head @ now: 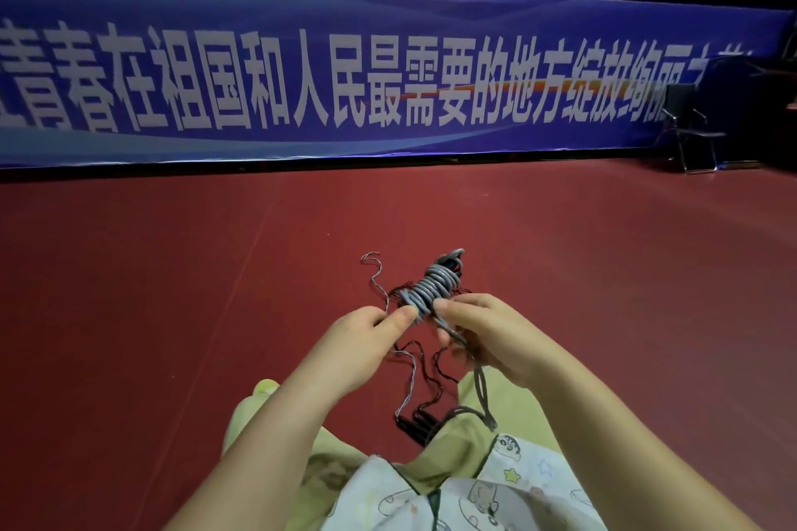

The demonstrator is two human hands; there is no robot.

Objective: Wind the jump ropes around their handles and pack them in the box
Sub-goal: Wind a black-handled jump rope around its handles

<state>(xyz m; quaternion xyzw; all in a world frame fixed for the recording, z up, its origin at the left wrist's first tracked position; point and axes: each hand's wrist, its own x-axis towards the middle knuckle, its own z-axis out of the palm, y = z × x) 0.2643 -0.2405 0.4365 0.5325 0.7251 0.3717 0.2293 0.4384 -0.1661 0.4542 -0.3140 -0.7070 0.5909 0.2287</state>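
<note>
A grey jump rope (pixel 432 284) is wound in tight coils around its handles, held up over the red floor. My left hand (pixel 366 338) pinches the lower left end of the bundle. My right hand (pixel 483 336) grips the bundle's lower right side, and the rope's loose grey tail (pixel 481 392) hangs from it down to my lap. Thin dark and light cords (pixel 405 362) of other ropes dangle below, ending at black handles (pixel 416 423) on the floor between my legs. No box is in view.
The red sports floor (pixel 172 293) stretches ahead to a long blue banner (pixel 388 69) along the wall. A black folding chair (pixel 690 129) stands at the far right. My legs in light trousers (pixel 457 440) are at the bottom.
</note>
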